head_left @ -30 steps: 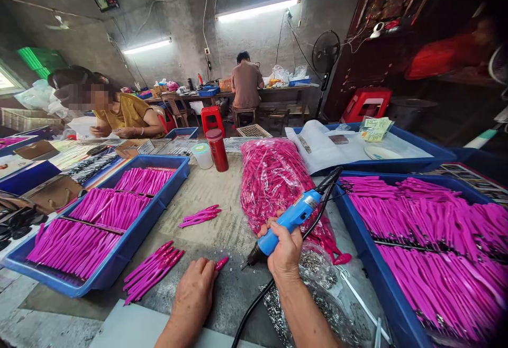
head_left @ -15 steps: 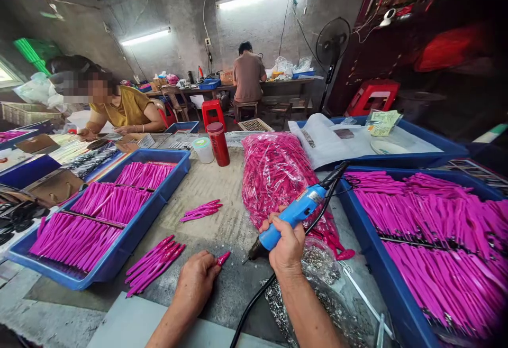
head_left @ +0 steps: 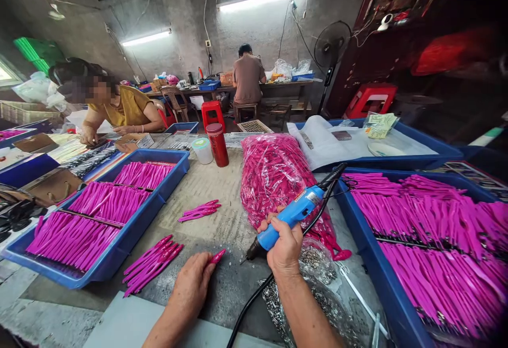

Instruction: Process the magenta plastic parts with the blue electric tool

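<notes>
My left hand (head_left: 191, 279) is closed around a slim magenta plastic piece (head_left: 218, 256); only its tip shows past my thumb and fingers. In my right hand (head_left: 286, 245) is a blue electric screwdriver (head_left: 291, 218), its dark nose tilted down to the left. The thin bit sits just above the worktop, apart from the magenta tip. Tiny nuts or washers (head_left: 230, 250) lie scattered near the bit. Left of my left hand lies a loose bunch of magenta pieces (head_left: 153, 263), and a smaller bunch (head_left: 199, 210) lies farther back.
A blue tray (head_left: 166, 189) of magenta pieces stands left, another blue tray (head_left: 357, 242) right. Behind the screwdriver bulges a plastic bag (head_left: 273, 173) of pink parts. Bags of small metal parts (head_left: 317, 284) lie under my right forearm. A black cord (head_left: 248, 305) crosses the worktop. Two people work farther back.
My left hand has shifted slightly left with the magenta piece and turned a little. The screwdriver stays nearly in place, and the view has moved slightly.
</notes>
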`<state>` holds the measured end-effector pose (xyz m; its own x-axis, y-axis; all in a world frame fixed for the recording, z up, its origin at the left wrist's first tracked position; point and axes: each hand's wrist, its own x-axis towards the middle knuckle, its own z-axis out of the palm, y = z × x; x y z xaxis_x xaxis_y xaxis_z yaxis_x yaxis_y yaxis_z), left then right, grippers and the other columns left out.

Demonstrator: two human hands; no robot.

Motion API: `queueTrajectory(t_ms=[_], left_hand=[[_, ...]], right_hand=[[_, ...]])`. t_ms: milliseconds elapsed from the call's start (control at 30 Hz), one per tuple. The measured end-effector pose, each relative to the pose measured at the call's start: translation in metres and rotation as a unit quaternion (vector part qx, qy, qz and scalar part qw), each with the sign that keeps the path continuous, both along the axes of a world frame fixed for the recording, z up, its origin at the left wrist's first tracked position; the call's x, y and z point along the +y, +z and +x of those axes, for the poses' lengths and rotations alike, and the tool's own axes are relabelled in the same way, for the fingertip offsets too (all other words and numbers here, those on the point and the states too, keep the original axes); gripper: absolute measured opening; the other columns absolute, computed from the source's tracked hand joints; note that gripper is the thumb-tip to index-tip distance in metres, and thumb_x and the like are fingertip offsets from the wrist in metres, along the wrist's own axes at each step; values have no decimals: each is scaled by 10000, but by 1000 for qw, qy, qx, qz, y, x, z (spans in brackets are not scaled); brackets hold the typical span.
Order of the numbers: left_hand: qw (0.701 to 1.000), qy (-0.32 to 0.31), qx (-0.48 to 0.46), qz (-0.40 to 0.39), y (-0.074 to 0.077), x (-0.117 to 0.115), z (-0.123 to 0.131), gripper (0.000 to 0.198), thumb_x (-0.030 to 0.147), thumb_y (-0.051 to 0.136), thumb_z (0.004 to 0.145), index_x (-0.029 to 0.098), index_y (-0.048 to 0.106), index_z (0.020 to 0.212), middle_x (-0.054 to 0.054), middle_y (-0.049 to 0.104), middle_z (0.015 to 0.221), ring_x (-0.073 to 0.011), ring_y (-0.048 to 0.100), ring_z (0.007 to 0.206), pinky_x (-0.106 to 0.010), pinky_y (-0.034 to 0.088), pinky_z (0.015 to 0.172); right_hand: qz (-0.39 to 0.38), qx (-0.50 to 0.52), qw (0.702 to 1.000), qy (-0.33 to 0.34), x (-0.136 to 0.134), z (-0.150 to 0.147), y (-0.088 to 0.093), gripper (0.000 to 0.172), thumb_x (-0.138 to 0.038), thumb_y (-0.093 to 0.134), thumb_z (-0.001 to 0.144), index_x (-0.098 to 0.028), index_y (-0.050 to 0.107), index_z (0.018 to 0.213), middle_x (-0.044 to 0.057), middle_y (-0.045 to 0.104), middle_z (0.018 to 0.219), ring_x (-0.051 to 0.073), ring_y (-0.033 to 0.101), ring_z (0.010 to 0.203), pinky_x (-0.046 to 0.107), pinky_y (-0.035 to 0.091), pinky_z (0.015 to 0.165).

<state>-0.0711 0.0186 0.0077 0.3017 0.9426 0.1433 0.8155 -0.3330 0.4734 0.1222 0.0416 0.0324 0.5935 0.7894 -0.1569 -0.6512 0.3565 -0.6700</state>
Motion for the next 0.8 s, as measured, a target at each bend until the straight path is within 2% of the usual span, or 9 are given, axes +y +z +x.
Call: queueTrajectory(t_ms=[133,200,467,667,800], left_hand=[[997,0,-72,-35,5,-2,-2,292,372,367,838,232,613,912,-6,690,803,-137,633,698,-211,510,644],[995,0,-84,-50,7,-2,0,321,388,364,838,227,621,942,-7,693,787,-135,629,677,-206,510,641],[994,1,-70,-87,18,-3,10,341,397,346,840,204,627,860,1,662,666,-138,603,606,-205,491,585],[995,-16,-79,-54,16,-2,8,356,411,363,835,193,644,866,-21,692,752,-141,639,692,-191,503,642],[996,-43,-78,-22,12,-2,7,357,413,365,847,208,655,813,-15,686,731,-129,636,674,-174,501,627]], right_hand=[[0,-1,1000,-5,0,0,-1,450,-291,677,522,-191,422,879,-53,515,599,140,482,428,261,409,429],[0,-2,1000,-8,1,0,-1,458,-285,681,519,-189,422,885,-54,517,594,141,479,426,268,416,433],[5,-3,1000,0,1,0,-3,478,-295,670,544,-191,423,941,-55,512,589,148,486,431,240,379,404],[2,-8,1000,-6,1,0,-2,470,-299,662,542,-194,421,932,-60,508,605,145,490,431,253,402,414],[2,-6,1000,-6,2,1,-3,437,-294,671,530,-192,421,873,-56,514,602,144,493,434,271,420,443]])
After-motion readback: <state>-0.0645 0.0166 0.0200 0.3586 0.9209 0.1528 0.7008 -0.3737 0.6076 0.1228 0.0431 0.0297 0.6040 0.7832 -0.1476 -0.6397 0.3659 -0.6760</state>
